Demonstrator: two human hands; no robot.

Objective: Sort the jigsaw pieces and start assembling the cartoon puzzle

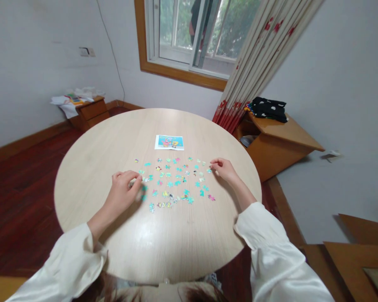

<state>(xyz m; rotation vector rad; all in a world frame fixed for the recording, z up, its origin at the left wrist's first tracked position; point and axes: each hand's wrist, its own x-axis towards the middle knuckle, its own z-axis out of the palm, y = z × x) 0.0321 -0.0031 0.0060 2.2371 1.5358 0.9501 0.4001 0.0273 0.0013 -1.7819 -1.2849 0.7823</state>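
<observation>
Many small jigsaw puzzle pieces (pixel 170 184), mostly turquoise with some pink and yellow, lie loose across the middle of the round table (pixel 164 243). At the left edge of the spread is my left hand (pixel 123 187), its thumb and forefinger brought together; whatever is between the tips is too small to make out. My right hand (pixel 224 169) hovers at the right edge, fingers bent and slightly apart, close to a turquoise piece (pixel 209 171). Beyond the pieces lies a picture card (pixel 169 142) with pink and yellow cartoon figures on blue.
A wooden cabinet (pixel 283 138) with a black patterned cloth (pixel 269 110) on it stands beyond the table's right side. Papers lie on a small drawer unit (pixel 93 112) at the back left. A window (pixel 189 37) and a curtain (pixel 255 54) are behind.
</observation>
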